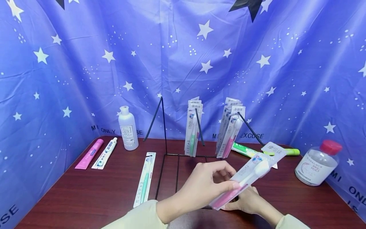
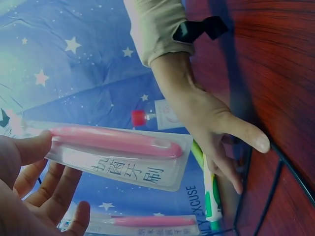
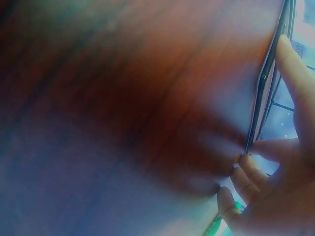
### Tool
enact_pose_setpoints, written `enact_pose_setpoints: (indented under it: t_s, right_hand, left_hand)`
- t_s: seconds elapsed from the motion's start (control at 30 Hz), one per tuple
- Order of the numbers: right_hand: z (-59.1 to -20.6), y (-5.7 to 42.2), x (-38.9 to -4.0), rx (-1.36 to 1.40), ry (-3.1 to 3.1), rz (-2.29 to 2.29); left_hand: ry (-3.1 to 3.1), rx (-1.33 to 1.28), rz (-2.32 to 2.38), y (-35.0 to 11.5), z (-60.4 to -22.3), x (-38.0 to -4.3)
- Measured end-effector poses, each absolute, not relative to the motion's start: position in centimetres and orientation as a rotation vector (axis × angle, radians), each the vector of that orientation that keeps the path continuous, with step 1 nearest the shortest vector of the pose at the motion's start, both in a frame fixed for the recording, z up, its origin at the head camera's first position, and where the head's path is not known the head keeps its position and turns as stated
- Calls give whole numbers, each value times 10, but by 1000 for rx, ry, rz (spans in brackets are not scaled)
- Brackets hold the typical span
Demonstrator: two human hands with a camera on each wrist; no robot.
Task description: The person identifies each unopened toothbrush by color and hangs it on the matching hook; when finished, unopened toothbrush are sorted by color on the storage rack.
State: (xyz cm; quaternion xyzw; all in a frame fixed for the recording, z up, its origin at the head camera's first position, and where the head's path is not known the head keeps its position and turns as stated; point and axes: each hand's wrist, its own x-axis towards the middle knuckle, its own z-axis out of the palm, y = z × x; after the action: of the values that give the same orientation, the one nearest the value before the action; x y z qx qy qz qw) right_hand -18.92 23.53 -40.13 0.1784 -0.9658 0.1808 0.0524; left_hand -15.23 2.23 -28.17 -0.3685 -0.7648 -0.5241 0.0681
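My left hand [image 1: 200, 181] grips a packaged toothbrush with a pink handle [image 1: 249, 173], thumb on its clear front. The pack is tilted, its white head end up to the right. Beneath it, partly hidden in the head view, my right hand [image 1: 248, 201] touches the base of a black wire rack [image 1: 164, 127]. In the right wrist view the thumb and fingertips [image 3: 284, 46] lie spread along a black bar [image 3: 258, 93]. On the rack's hooks hang green toothbrush packs [image 1: 193, 133] in the middle and pink toothbrush packs [image 1: 231, 135] at the right.
Left of the rack lies a packaged green toothbrush [image 1: 145, 179]. Farther left are a pink tube [image 1: 90, 155], a white toothpaste tube [image 1: 105, 153] and a white bottle [image 1: 128, 130]. At right are a green toothpaste tube [image 1: 244, 149] and a red-capped bottle [image 1: 315, 165].
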Motion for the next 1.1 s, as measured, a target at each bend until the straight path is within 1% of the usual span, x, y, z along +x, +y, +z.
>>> enact_pose_setpoints:
  t_s: [0.27,0.57,0.83,1.1]
  right_hand:
    - [-401,236,-189,524,-2944,567]
    - [-400,234,-188,492,-2955,572]
    - [-399,234,-190,476,-3014,542]
    - [-398,233,-192,461,-3025,473]
  left_hand:
    - [-2280,-995,-1660,38,-286,-157]
    - [-2216,-898,-1774,51,-301,-164]
    - [-2147,-755,-1855,60,-315,-181]
    - [-2073,-667,-1890,68,-319,-200]
